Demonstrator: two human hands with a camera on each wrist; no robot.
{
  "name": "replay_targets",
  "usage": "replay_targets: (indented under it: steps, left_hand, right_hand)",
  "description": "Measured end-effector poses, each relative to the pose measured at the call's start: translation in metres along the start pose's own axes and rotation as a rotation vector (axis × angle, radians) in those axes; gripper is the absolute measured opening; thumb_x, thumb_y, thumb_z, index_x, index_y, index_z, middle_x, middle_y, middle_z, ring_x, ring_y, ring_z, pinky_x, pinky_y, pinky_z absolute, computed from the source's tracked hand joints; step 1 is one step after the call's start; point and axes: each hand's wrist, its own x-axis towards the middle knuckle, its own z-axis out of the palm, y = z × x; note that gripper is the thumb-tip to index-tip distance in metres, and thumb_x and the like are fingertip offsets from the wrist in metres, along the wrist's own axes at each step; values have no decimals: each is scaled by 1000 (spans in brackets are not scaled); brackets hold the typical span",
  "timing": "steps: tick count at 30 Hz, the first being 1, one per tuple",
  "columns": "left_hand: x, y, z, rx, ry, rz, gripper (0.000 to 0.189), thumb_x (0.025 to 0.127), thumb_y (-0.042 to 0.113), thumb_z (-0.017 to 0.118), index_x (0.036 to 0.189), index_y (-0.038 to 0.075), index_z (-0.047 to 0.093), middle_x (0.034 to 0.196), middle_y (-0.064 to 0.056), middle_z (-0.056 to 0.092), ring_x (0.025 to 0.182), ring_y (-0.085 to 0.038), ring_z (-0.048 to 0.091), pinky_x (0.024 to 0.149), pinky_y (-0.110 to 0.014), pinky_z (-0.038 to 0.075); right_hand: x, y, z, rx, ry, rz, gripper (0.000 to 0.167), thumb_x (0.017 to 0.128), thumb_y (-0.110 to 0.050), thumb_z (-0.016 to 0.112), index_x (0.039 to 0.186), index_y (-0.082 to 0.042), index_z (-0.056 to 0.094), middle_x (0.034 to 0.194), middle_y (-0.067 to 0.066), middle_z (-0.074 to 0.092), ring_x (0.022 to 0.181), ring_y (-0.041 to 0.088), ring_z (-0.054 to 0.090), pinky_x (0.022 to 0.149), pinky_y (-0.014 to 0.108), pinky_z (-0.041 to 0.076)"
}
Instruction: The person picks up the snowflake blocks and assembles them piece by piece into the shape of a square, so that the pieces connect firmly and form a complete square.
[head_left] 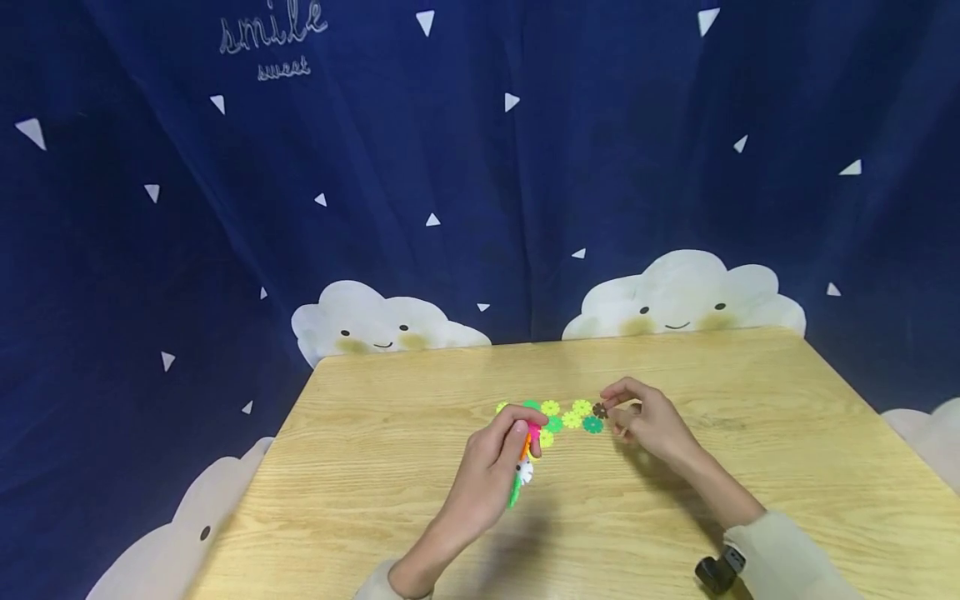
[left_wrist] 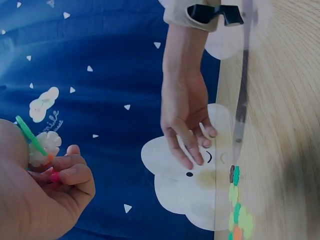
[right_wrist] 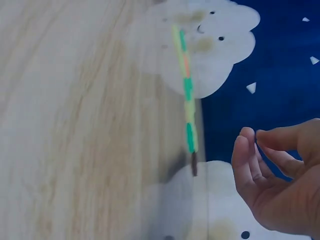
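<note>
My left hand [head_left: 487,471] grips a small joined string of flower-shaped plastic discs. A pink disc [head_left: 534,431] sits at its fingertips, with an orange one, a white one [head_left: 527,472] and a green one [head_left: 513,492] trailing below. My right hand [head_left: 656,421] hovers above the table with fingers loosely bent and nothing between them. In the head view its fingertips overlap the edge of a brown flower disc [head_left: 600,410]; both wrist views show that disc lying on the table, apart from the hand.
Several yellow and green flower discs lie in a row on the wooden table [head_left: 360,467], including a teal disc [head_left: 592,425] and a yellow disc [head_left: 551,407]. Part of the row is hidden behind my left hand. A dark blue curtain [head_left: 465,167] hangs behind the table.
</note>
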Motion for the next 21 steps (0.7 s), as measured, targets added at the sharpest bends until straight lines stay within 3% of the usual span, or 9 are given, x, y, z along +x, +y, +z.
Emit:
replay_targets:
  steps: [9, 15, 21]
  left_hand:
    - [-2, 0, -4, -78, -20, -67, 22, 102, 26, 66, 123, 18, 65, 101, 1, 67, 78, -8, 63, 65, -19, 47]
    - [-3, -4, -6, -67, -21, -40, 30, 102, 18, 65, 132, 18, 57, 97, 0, 65, 72, -6, 58, 62, -19, 45]
    - [-2, -6, -9, -118, 18, -21, 47, 103, 18, 66, 146, 17, 45, 108, -3, 67, 81, -10, 60, 67, -19, 48]
  right_hand:
    - [14, 21, 5, -36, -81, 27, 43, 95, 11, 60, 137, 6, 54, 137, 31, 55, 73, 28, 68, 61, 36, 61]
    - [23, 34, 9, -90, -75, 40, 46, 93, 15, 59, 138, 4, 56, 142, 32, 52, 59, 22, 60, 51, 32, 55]
    - [31, 43, 12, -222, -56, -5, 42, 91, 14, 65, 131, 0, 63, 135, 32, 59, 50, 18, 55, 45, 29, 50]
